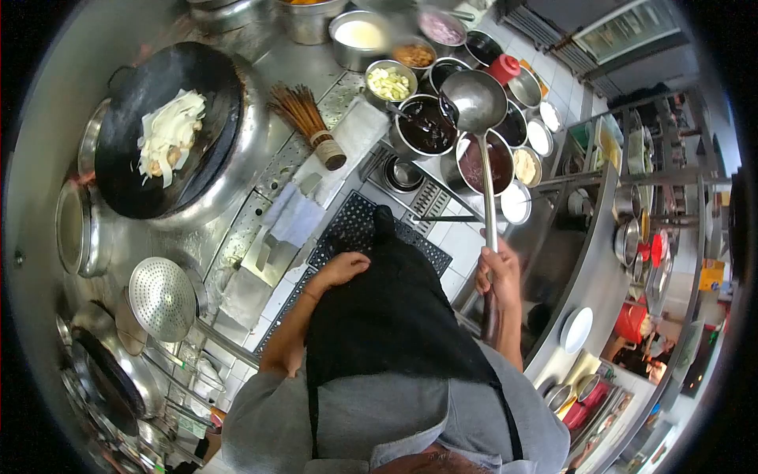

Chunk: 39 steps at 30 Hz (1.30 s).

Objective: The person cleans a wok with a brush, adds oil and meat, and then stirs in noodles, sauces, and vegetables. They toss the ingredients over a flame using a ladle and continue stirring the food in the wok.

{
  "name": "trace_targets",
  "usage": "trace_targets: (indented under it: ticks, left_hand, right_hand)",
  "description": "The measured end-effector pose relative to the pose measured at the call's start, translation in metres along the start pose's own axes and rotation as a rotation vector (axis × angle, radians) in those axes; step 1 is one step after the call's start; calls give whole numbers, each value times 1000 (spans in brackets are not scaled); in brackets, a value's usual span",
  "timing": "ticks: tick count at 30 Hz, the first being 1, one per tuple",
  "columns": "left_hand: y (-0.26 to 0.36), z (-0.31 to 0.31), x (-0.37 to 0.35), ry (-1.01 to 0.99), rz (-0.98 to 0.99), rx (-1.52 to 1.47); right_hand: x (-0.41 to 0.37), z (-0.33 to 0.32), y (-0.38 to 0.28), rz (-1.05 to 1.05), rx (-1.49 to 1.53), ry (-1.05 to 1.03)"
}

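Note:
My right hand (pixel 499 272) is wrapped round the handle of a long metal ladle (pixel 476 107). The ladle's round bowl is held over a group of pots, above one with dark red-brown sauce (pixel 483 166) and another with dark liquid (pixel 426 126). Against the edge of the black apron (pixel 379 324) rests my left hand (pixel 345 268), its fingers curled in and nothing seen in them. To the left, pale flat slices (pixel 172 134) lie heaped in a black wok (pixel 118 158) on the stove.
A bamboo brush (pixel 308 126) lies on the steel counter beside folded cloths (pixel 296 213). A perforated skimmer (pixel 162 299) sits at the lower left, near another wok (pixel 114 371). On the right runs a steel counter with a white plate (pixel 576 330). Black mats (pixel 347 229) cover the floor tiles.

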State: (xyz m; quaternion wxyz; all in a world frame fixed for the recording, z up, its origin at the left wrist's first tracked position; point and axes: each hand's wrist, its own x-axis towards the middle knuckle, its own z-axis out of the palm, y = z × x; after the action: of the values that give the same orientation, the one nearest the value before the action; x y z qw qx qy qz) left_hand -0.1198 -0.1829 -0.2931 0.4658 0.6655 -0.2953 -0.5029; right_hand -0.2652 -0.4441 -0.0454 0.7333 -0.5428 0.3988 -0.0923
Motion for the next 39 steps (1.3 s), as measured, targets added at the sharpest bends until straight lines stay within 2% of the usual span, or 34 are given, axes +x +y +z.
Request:
trace_targets:
  ticks: [3, 4, 7, 10, 12, 13, 15, 16, 18, 19, 21, 23, 25, 26, 27, 29, 31, 33, 35, 36, 39]
  left_hand:
    - [59, -23, -16, 60, 49, -103]
    - [80, -34, -22, 134, 119, -88]
    - [144, -70, -56, 642, 262, 64]
    - [168, -119, -91, 1197, 331, 481]
    - [170, -149, -107, 1637, 287, 844]
    - [171, -161, -112, 1672, 275, 839]
    - [167, -180, -121, 1898, 147, 861]
    - [158, -192, -123, 1920, 126, 848]
    - [137, -210, -119, 1703, 186, 652]
    - [134, -214, -116, 1729, 185, 650]
    - [139, -222, -109, 1605, -21, 612]
    - [146, -217, -107, 1669, 37, 595]
    - [155, -221, -108, 1717, 93, 582]
    - [157, -219, -107, 1716, 85, 554]
    - [156, -217, -106, 1709, 77, 527]
    - [151, -216, -103, 1759, 142, 565]
    - [151, -215, -108, 1674, 140, 481]
    - [148, -218, -107, 1736, 188, 554]
    - [149, -220, -106, 1740, 149, 567]
    - [148, -218, -105, 1775, 172, 573]
    - [149, -219, -106, 1763, 185, 611]
  right_hand:
    - [5, -3, 5, 29, 35, -59]
    - [7, -4, 5, 71, 45, -11]
    - [14, -3, 6, 97, 76, 6]
    - [33, -16, 9, 46, 91, -211]
    - [40, -13, 2, 56, 58, -167]
    - [44, -10, -3, 49, 40, -195]
    - [48, -2, -15, -27, -19, -263]
    - [45, 14, -27, -86, -31, -290]
    - [44, 49, -48, -134, -62, -357]
    - [45, 70, -56, -149, -49, -393]
    - [53, 109, -65, -203, -47, -494]
    - [61, 157, -62, -289, -248, -488]
    - [86, 208, -36, -538, -600, -501]
    - [98, 235, -24, -569, -705, -544]
    - [132, 258, 1, -1027, -854, -637]
    - [171, 305, 35, -1230, -875, -741]
    - [170, 331, 21, -1272, -876, -757]
    - [163, 342, 12, -1289, -902, -772]
    - [130, 340, -12, -1290, -832, -623]
    - [113, 337, -20, -1175, -781, -605]
    - [135, 333, 6, -1210, -630, -634]
